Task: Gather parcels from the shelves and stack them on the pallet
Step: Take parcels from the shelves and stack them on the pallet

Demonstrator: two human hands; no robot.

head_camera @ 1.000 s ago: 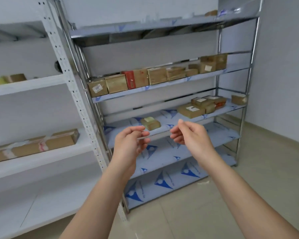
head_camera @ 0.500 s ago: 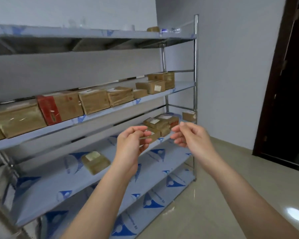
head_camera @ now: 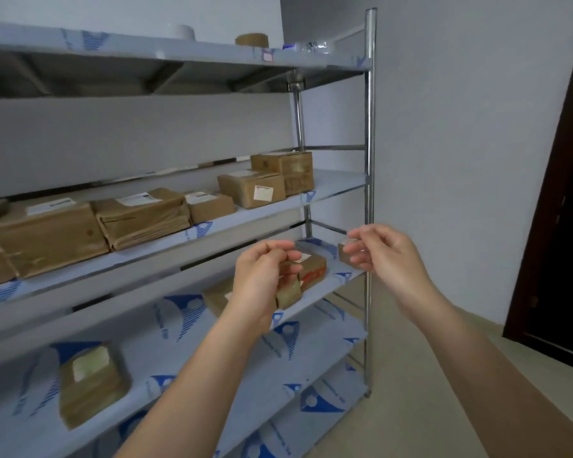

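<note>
Head view of a metal shelf rack (head_camera: 370,180). Over the past second the viewpoint has swung rightward along the rack and drawn nearer: the white rack seen a second ago is out of frame, and the rack's right end post and a dark doorway (head_camera: 563,206) now appear. Both hands remain raised before the chest, so no parcel is yet taken; the approach phase is judged nearly complete.

The left hand (head_camera: 262,285) has loosely curled fingers holding nothing; the right hand (head_camera: 382,256) likewise shows relaxed, bent fingers, empty.

The nearest parcels (head_camera: 311,271) lie flat on the middle shelf just behind the hands, long axes running roughly along the shelf's depth, labels upward. A further row of parcels (head_camera: 139,216) sits on the shelf above, broad faces forward. The pallet is not in view.
</note>
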